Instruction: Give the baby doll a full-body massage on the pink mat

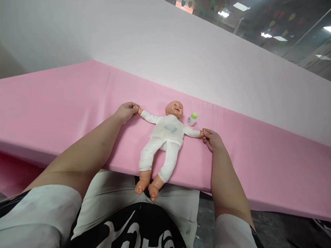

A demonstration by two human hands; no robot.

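Fingers of the left hand (126,111) and right hand (211,138) are closed on the doll's (165,137) outstretched hands, beside a small bottle (192,119).

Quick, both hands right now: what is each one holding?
Left hand: closed on the doll's outstretched hand.
Right hand: closed on the doll's other hand.

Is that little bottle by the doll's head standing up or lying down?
Lying down. The bottle rests on its side on the pink cloth, green cap tilted up-right, beside the doll.
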